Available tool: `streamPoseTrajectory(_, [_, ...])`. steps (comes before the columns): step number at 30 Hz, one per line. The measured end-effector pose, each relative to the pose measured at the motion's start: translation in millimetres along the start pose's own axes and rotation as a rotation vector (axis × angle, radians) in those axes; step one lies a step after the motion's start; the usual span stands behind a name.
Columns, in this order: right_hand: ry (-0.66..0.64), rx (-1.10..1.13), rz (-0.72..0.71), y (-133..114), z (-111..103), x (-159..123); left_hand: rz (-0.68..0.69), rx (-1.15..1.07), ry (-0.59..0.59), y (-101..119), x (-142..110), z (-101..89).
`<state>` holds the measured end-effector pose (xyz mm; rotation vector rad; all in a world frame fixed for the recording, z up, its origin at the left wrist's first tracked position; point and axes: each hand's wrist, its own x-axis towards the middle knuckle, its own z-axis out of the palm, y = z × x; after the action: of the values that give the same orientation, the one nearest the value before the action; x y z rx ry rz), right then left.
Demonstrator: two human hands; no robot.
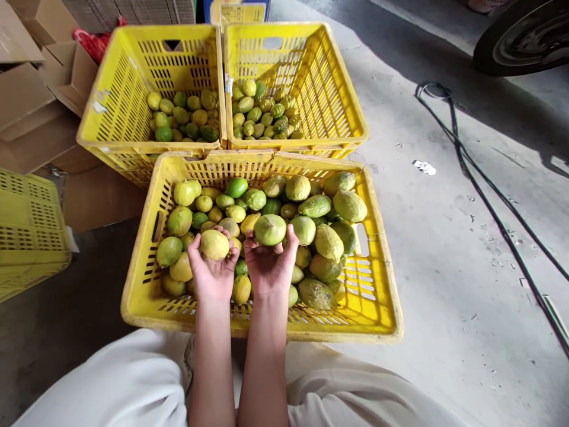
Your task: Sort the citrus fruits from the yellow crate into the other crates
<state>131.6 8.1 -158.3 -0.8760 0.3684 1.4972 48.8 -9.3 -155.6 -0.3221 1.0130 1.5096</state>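
Both my hands are raised palm-up over the near yellow crate (377, 308), which is full of yellow-green lemons. My left hand (212, 270) cups a yellowish lemon (214, 244) in its fingers. My right hand (269, 264) holds a larger green lemon (269, 229) on its fingertips. The two hands are side by side, nearly touching. Beneath them lie several more lemons of mixed size, the biggest (349, 205) toward the crate's right side.
Two more yellow crates stand behind, the left one (120, 101) and the right one (329, 83), each partly filled with small lemons. Another yellow crate (26, 231) and cardboard boxes (31, 107) are at the left. Black cables (484, 196) cross the concrete floor at the right; a tyre (524, 35) shows top right.
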Motion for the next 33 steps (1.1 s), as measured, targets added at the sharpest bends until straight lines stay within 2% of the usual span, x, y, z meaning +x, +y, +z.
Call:
streamPoseTrajectory(3, [-0.064,0.024,-0.008,-2,-4,-1,-0.016,0.001,0.069,-1,-2,4.2])
streamPoseTrajectory(6, [-0.112,0.021,0.007,-2,-5,-3,0.037,0.038,0.112,-3,-1,6.4])
streamPoseTrajectory(12, [-0.075,0.036,0.033,-2,-1,-3,0.116,0.027,-0.004,-5,2,5.6])
streamPoseTrajectory(19, [-0.109,-0.035,0.052,-4,-3,0,0.114,0.077,-0.026,-9,6,-1.7])
streamPoseTrajectory(26, [-0.036,-0.049,-0.018,2,-6,4,0.151,0.025,-0.085,-8,9,-5.5])
streamPoseTrajectory(30, [-0.086,-0.052,0.014,3,-4,1,0.173,0.034,-0.126,-6,3,-2.8])
streamPoseTrajectory(33, [-0.053,-0.063,0.048,3,-1,-2,0.169,0.03,-0.179,-5,-1,-1.1])
